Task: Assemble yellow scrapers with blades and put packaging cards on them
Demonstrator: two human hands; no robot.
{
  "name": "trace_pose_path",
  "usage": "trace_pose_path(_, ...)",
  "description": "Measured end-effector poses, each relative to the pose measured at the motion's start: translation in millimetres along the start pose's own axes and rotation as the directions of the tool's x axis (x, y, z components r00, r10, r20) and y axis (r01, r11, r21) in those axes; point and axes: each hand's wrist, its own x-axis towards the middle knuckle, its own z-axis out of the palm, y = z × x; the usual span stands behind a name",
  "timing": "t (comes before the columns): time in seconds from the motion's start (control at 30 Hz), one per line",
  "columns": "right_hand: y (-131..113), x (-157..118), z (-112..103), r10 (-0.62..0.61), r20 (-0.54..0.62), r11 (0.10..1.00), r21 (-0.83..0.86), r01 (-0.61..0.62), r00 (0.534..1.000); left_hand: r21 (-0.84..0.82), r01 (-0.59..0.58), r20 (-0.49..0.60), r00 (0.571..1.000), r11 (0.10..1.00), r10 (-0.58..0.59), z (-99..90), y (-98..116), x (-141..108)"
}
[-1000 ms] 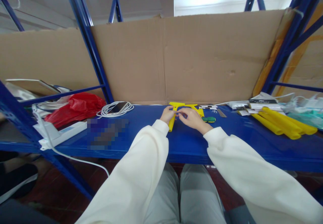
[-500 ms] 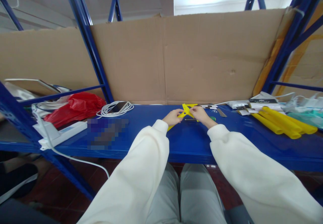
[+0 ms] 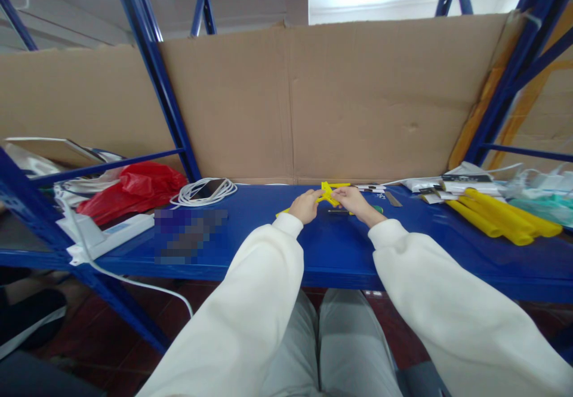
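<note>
Over the blue tabletop [image 3: 264, 200] I hold a yellow plastic piece [image 3: 328, 193] with branching arms, its exact kind unclear. My left hand [image 3: 305, 207] is closed around its left part, and a yellow end sticks out on the far side of that hand. The fingers of my right hand [image 3: 353, 200] pinch the piece from the right. Beneath and beside my right hand lies what looks like a screwdriver with a green-and-yellow handle [image 3: 378, 210], partly covered. A small flat grey metal strip [image 3: 393, 199] rests to the right of it.
Several yellow tubes [image 3: 505, 218] lie at right beside white packets [image 3: 470, 183]. At left are a coiled white cable [image 3: 185, 197] around a dark phone [image 3: 209, 189], a red plastic bag [image 3: 150, 183] and a white power strip [image 3: 120, 234]. A cardboard panel [image 3: 349, 104] stands behind.
The yellow piece has turned, so its end now shows left of my left hand rather than below it. My left hand has rotated slightly with it; my right hand has shifted slightly left.
</note>
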Motion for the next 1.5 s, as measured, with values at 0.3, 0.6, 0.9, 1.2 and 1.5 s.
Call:
trace_pose_path(0.3, 7, 5, -62, 0.029, -0.365, 0.843, -0.49, -0.219, 0.931, 0.009, 0.006, 0.071, 0.997, 1.0, -0.007, 3.0, 0, 1)
trace_pose_path(0.6, 46, -16, -114, 0.328, -0.64, 0.555, -0.465, -0.69, 0.695, 0.031, -0.009, 0.065, 0.998, 0.999, 0.007, 5.0, -3, 3)
trace_pose_path(0.9, 51, -12, -108, 0.349, -0.641, 0.552, -0.448, -0.703, 0.683, 0.294, -0.078, 0.164, 0.986, 0.953, 0.03, 1.6, 2, 2)
trace_pose_path(1.2, 62, -3, -112, 0.371, -0.663, 0.571, -0.389, -0.723, 0.65, 0.317, -0.085, 0.168, 0.985, 0.945, 0.032, 0.8, 2, 1)
trace_pose_path(1.5, 54, -6, -112, 0.405, -0.636, 0.56, -0.394, -0.728, 0.657, 0.313, -0.088, 0.162, 0.986, 0.946, 0.038, 1.7, 1, 2)
